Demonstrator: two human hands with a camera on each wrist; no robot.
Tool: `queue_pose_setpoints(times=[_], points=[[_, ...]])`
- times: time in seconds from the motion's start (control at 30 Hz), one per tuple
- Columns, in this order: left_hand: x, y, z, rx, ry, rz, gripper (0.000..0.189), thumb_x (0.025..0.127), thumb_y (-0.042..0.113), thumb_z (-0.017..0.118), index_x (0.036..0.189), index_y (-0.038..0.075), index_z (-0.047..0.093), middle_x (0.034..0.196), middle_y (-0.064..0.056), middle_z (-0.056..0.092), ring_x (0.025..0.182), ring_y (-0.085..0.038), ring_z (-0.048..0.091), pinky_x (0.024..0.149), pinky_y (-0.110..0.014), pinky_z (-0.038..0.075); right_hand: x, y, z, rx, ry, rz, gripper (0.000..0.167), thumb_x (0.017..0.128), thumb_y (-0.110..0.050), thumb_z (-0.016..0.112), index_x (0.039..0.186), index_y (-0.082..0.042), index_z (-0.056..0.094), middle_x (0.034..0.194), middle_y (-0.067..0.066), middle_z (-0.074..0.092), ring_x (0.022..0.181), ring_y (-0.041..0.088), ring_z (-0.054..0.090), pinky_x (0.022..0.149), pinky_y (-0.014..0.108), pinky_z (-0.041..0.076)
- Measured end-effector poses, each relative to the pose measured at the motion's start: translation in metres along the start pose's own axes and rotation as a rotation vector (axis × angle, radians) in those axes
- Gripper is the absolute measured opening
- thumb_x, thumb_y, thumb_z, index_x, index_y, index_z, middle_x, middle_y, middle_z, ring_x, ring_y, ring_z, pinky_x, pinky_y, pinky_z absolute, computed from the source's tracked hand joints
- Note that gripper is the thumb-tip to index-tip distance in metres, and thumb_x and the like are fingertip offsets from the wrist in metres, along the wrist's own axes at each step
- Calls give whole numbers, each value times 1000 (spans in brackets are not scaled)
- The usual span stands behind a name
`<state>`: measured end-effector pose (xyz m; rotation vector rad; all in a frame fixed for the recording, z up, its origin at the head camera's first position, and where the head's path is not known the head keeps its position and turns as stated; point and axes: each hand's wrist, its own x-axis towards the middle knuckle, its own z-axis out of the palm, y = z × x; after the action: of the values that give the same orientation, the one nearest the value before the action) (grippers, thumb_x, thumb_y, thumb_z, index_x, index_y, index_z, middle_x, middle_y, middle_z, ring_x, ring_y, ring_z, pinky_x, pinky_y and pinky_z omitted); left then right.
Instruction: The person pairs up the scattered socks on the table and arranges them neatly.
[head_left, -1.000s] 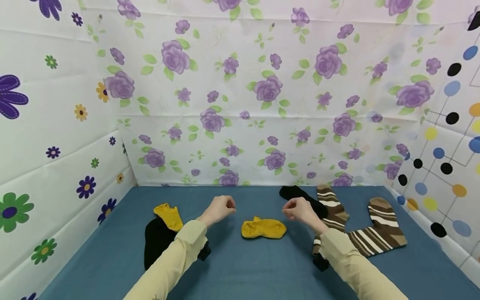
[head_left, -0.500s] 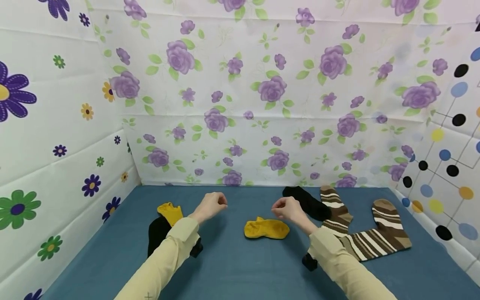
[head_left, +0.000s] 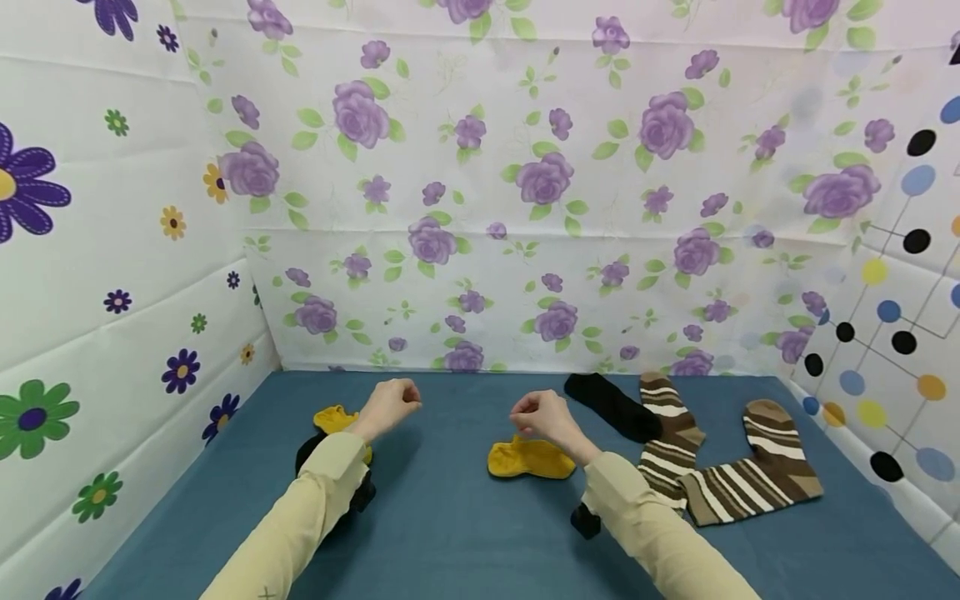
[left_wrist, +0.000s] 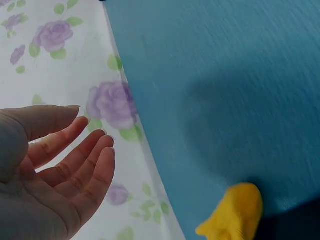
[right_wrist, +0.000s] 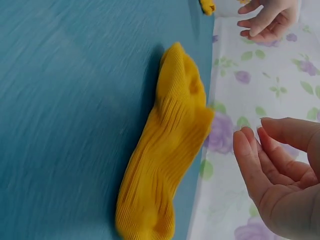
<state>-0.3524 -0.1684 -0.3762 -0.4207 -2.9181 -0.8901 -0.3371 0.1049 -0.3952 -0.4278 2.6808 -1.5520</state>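
My left hand (head_left: 388,408) hovers over the left part of the table, beside a yellow sock (head_left: 334,419) that my wrist partly covers. In the left wrist view its fingers are loosely bent, with a gap to the thumb and nothing held. A black sock (head_left: 306,450) shows at the edge of my left sleeve, the rest hidden. Just above a second yellow sock (head_left: 531,458) in the middle, my right hand (head_left: 551,419) hangs with thumb and fingers near each other. The right wrist view shows that hand (right_wrist: 285,175) holding nothing, apart from this sock (right_wrist: 165,145), which lies flat.
To the right lie another black sock (head_left: 611,407) and two brown-and-white striped socks, one (head_left: 671,425) near the black one, the other (head_left: 757,475) bent at the heel. The blue tabletop (head_left: 465,533) ends at a flowered back sheet (head_left: 480,292); patterned sheets flank both sides.
Both hands have moved left. The left one now covers part of the left yellow sock; the right one has come from beside the middle yellow sock to over it. The socks lie as before.
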Motion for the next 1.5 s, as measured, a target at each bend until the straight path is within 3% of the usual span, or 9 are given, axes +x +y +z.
queue_pose_setpoints(times=[0.33,0.63,0.97,1.3,1.5], points=[[-8,-31,-13,-32,70,-36,7,86,3,58,89,-2,62,79,-6,57,71,-21,54,65,-37,46,11,-17,30,28,-38,-6,10,83,-11,66,86,-1,66,76,9,62,76,33,61,68,39,50],[-12,-53,-25,-35,139,-81,8,86,1,57,91,-4,61,82,-9,58,76,-26,55,67,-40,46,15,-19,54,34,-98,-36,12,83,-13,66,89,-2,65,78,4,60,76,28,60,69,37,50],[-17,-74,-30,27,100,-149,9,86,1,56,91,-5,60,82,-10,57,73,-25,54,65,-40,46,18,-31,86,-106,-287,-74,25,86,-17,63,106,0,62,91,-1,59,84,15,55,72,30,46],[-17,-86,-35,60,104,-169,10,85,1,58,91,-6,61,82,-12,57,75,-27,55,65,-40,46,22,-52,119,-91,-344,-81,26,86,-14,64,108,-1,61,92,-3,59,85,13,55,71,27,45],[-20,-97,-40,95,120,-145,12,86,0,54,93,-7,60,88,-16,54,79,-30,53,65,-42,45,22,-56,135,-132,-380,-119,29,85,-12,65,111,0,59,100,5,59,91,16,56,74,26,45]])
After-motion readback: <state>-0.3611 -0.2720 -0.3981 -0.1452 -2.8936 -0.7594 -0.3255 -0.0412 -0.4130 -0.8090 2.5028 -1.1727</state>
